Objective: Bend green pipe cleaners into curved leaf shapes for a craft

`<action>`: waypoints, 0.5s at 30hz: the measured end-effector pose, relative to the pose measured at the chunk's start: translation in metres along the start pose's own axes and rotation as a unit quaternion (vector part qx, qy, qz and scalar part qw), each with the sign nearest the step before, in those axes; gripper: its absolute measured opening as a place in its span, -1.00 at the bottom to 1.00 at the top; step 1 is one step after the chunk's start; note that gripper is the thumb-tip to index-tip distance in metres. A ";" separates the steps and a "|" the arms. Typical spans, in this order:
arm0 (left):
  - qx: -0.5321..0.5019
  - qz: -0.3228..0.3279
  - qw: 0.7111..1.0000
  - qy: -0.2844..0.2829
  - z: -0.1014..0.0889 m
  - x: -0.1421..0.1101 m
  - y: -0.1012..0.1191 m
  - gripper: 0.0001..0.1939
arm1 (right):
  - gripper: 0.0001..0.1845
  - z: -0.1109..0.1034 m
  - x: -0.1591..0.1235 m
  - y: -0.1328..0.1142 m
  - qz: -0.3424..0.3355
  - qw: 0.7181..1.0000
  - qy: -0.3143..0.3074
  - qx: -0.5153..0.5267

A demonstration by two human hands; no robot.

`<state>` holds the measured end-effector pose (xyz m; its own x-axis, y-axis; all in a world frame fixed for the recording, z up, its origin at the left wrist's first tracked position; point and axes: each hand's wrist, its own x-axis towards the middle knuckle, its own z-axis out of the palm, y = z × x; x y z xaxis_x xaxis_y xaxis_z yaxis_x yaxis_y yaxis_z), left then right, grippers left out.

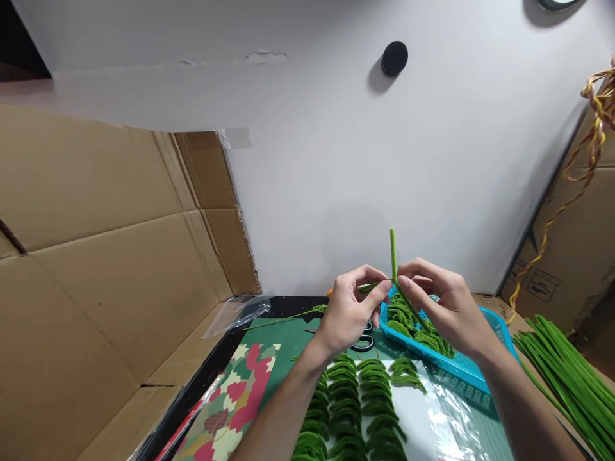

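Observation:
A green fuzzy pipe cleaner is pinched between my two hands, one end pointing straight up. My left hand grips it with thumb and forefinger. From the other side, my right hand closes thumb and fingers on it, and a length slants down beneath that hand. Below, curved green pipe cleaner pieces lie in rows on a white sheet. Behind the right hand, a blue plastic basket holds more bent green pieces.
Black-handled scissors lie on the green mat, partly behind my left hand. Long green pipe cleaners are bundled at right. A camouflage-patterned sheet and a clear plastic bag lie left. Cardboard and a white wall enclose the table.

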<state>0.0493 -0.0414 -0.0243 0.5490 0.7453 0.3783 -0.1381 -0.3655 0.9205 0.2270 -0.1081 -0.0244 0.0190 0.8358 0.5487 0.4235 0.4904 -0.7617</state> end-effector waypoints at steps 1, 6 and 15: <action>0.002 0.001 1.000 -0.003 0.000 0.000 0.000 -0.65 | -0.70 0.000 0.000 0.000 0.002 1.000 -0.007 -0.002; 0.016 -0.012 1.000 -0.020 -0.001 0.000 -0.001 -0.63 | -0.68 -0.002 0.001 0.005 0.007 0.999 -0.031 -0.005; -0.049 -0.013 0.997 0.062 -0.007 0.005 0.001 -0.59 | -0.64 -0.002 0.002 0.005 -0.004 0.999 0.045 0.028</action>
<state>0.0466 -0.0341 -0.0210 0.4487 0.8190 0.3576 -0.2074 -0.2937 0.9331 0.2308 -0.1044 -0.0261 0.0987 0.8076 0.5815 0.3727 0.5118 -0.7741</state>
